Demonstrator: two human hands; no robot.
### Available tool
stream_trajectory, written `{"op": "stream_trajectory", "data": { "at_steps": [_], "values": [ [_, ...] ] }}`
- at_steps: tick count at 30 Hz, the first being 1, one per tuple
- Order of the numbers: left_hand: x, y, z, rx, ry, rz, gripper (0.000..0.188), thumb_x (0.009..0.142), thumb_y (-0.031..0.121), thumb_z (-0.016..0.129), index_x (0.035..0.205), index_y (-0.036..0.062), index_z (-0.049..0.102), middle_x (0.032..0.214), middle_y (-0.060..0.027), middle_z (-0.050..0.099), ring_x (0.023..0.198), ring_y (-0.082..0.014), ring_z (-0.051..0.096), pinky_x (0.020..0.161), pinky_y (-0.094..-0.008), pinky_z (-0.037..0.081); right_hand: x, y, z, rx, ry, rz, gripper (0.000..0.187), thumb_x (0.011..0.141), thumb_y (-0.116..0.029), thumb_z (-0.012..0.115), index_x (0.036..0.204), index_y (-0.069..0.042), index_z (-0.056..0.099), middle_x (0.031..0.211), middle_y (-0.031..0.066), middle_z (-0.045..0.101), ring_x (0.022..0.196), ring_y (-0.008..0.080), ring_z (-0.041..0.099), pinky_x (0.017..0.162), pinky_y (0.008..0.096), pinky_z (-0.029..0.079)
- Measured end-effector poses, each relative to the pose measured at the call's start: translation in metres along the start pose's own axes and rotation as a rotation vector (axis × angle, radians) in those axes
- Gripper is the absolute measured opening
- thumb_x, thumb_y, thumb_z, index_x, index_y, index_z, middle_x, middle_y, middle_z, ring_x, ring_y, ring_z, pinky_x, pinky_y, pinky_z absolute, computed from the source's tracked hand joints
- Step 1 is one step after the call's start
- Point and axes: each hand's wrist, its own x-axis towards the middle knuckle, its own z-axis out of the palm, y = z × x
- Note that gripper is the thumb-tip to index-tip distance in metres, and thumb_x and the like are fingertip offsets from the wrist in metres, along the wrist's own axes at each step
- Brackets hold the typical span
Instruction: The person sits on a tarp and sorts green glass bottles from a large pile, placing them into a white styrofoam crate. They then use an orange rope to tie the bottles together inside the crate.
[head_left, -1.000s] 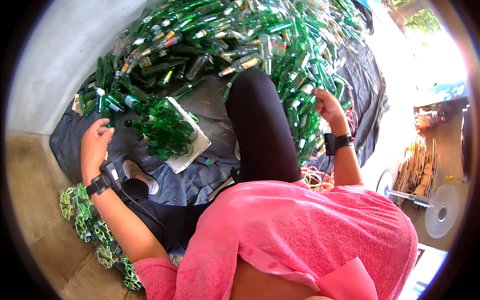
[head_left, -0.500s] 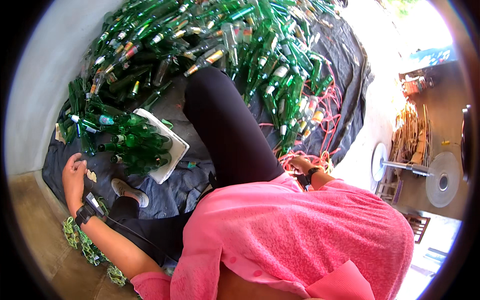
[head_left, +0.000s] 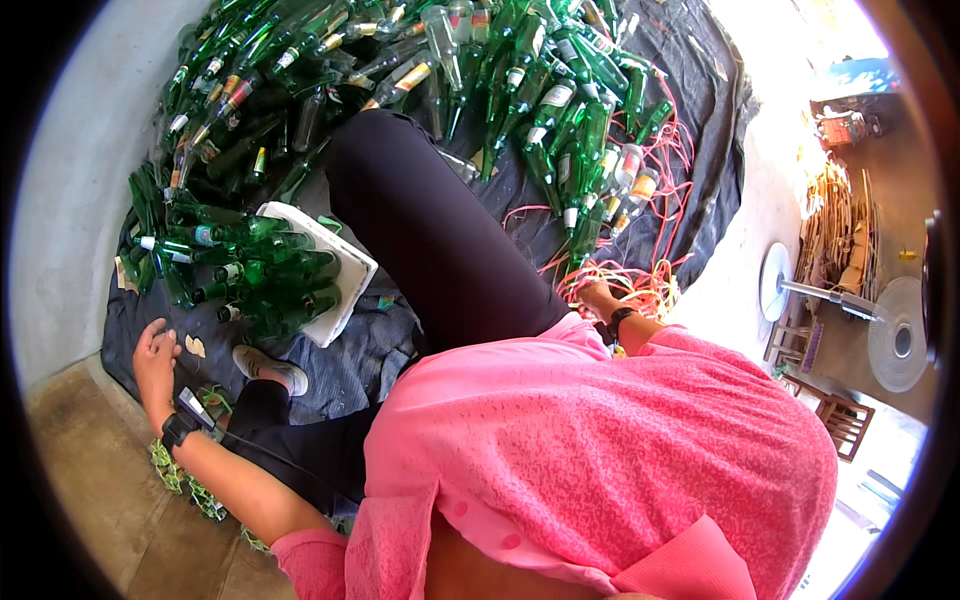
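My left hand (head_left: 155,362) hangs at the left, its fingers loosely bent and apart, with nothing in it. Beyond it, several green glass bottles (head_left: 262,270) lie side by side on a white crate or tray (head_left: 350,292). On the right, just past my knee, my right hand (head_left: 598,298) reaches into a tangle of pink plastic strapping (head_left: 640,283). Its fingers are largely hidden there, so I cannot tell whether they grip a strand. Close above that tangle lie loose bottles, green and clear, some with labels.
A big heap of bottles (head_left: 400,45) covers the far side on a black sheet (head_left: 700,130), against a pale wall (head_left: 65,190). Green netted strapping (head_left: 190,490) lies at the left near my arm. At the right stand a fan (head_left: 897,343) and a small wooden stool (head_left: 843,425).
The whole view has shifted a little. My right hand stays at the pink strapping, and my left hand remains bare beside the crate, its fingers slightly more bent.
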Motion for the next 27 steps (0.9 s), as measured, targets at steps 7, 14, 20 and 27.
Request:
{"op": "stream_trajectory", "data": {
  "at_steps": [7,14,20,27],
  "values": [
    [0.000,-0.004,-0.001,0.008,-0.010,-0.006,0.039,0.096,0.019,0.065,0.131,0.0021,0.062,0.087,0.0019,0.065,0.077,-0.0061,0.058,0.067,-0.0224,0.042,-0.013,-0.031,0.006,-0.771,0.321,-0.640,0.047,0.092,-0.018,0.054,0.138,-0.018,0.058,0.111,0.0251,0.071,0.102,0.0414,0.070,0.087,0.0502,0.055],
    [-0.004,0.014,0.006,-0.040,-0.026,0.055,0.038,0.093,0.011,0.067,0.129,-0.0022,0.061,0.087,-0.0029,0.067,0.076,-0.0095,0.059,0.071,-0.0251,0.047,0.023,-0.036,0.001,-1.066,0.171,-0.550,0.020,0.092,-0.017,0.060,0.101,-0.009,0.075,0.103,0.0129,0.075,0.091,0.0297,0.075,0.075,0.0407,0.060],
    [-0.012,0.016,0.001,-0.083,0.066,0.118,0.033,0.093,0.011,0.067,0.122,-0.0025,0.065,0.085,-0.0032,0.068,0.075,-0.0099,0.060,0.071,-0.0255,0.048,0.005,-0.096,-0.015,-1.038,0.466,-0.704,0.022,0.091,-0.024,0.060,0.095,-0.008,0.076,0.101,0.0204,0.074,0.096,0.0352,0.074,0.080,0.0445,0.059],
    [-0.030,0.025,-0.007,-0.130,0.195,0.159,0.030,0.094,0.009,0.067,0.121,-0.0035,0.065,0.088,-0.0040,0.069,0.076,-0.0097,0.060,0.072,-0.0245,0.048,-0.118,-0.304,-0.058,-0.111,0.607,-0.954,0.034,0.099,-0.035,0.059,0.102,-0.004,0.071,0.081,0.0162,0.074,0.072,0.0279,0.073,0.065,0.0417,0.056]
  ]
}}
